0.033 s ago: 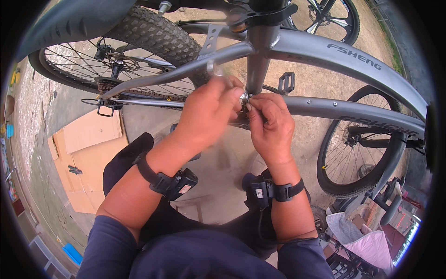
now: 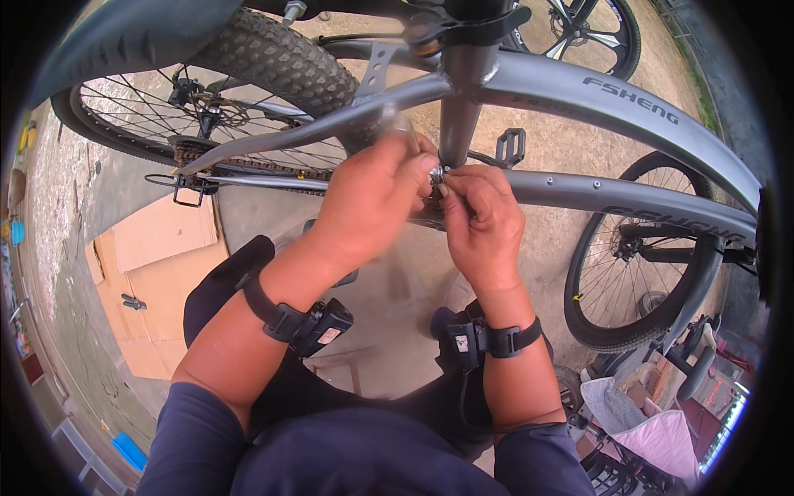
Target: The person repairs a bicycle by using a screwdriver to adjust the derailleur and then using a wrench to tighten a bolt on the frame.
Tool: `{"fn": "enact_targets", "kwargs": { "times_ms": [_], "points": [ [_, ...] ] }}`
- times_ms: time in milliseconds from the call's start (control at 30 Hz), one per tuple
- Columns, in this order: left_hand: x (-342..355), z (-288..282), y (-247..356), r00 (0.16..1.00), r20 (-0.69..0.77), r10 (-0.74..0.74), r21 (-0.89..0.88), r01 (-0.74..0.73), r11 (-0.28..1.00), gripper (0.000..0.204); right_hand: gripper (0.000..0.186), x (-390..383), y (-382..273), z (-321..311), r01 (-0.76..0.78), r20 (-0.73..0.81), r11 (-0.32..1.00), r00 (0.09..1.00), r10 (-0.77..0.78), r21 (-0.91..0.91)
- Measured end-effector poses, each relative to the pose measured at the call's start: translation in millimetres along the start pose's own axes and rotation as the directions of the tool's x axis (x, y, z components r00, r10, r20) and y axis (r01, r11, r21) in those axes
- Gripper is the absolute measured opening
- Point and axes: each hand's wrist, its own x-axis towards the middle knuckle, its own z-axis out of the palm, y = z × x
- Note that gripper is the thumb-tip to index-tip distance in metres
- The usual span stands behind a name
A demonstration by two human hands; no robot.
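Note:
A grey bicycle frame (image 2: 628, 91) stands before me, its seat tube (image 2: 463, 112) in the middle. My left hand (image 2: 372, 194) is closed round a slim hand tool (image 2: 401, 126), whose pale end sticks up past the fingers. Motion blur hides the tool's kind. Its working end meets a small shiny metal part (image 2: 435, 172) at the foot of the seat tube. From the other side my right hand (image 2: 486, 219) pinches at this same part, thumb and forefinger pressed together. What lies between those fingertips is hidden. The chain (image 2: 273, 174) runs left toward the rear sprockets (image 2: 194, 155).
The knobbly rear tyre (image 2: 281, 62) is left of the seat tube, a pedal (image 2: 510, 147) right of it. The front wheel (image 2: 583, 285) stands at right. Flattened cardboard (image 2: 149, 289) lies on the ground with a small dark tool (image 2: 133, 302) on it. Another wheel (image 2: 579, 33) shows behind.
The upper end of the tool in my left hand has swung slightly to the right, and the left hand has turned a little with it. My right hand keeps its place.

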Motion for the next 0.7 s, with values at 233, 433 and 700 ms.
{"fn": "enact_targets", "kwargs": {
  "times_ms": [233, 433, 700],
  "points": [
    [-10.7, 1.5, -17.9, 0.964, -0.053, 0.259, 0.272, -0.236, 0.933, 0.018, 0.021, -1.2, 0.3, -0.8, 0.000, 0.009, 1.000, 1.000, 0.000, -0.008],
    [-8.9, -1.9, -18.7, 0.944, 0.006, 0.329, 0.279, -0.317, 0.906, 0.018, 0.021, 0.7, -0.2, -1.8, 0.008, 0.013, 1.000, 1.000, -0.008, -0.009],
    [-10.8, -3.5, -24.5, 0.965, 0.017, 0.261, 0.184, -0.260, 0.948, 0.017, 0.020, -0.5, -3.4, -0.6, -0.004, 0.000, 1.000, 1.000, 0.004, -0.005]
  ]
}}
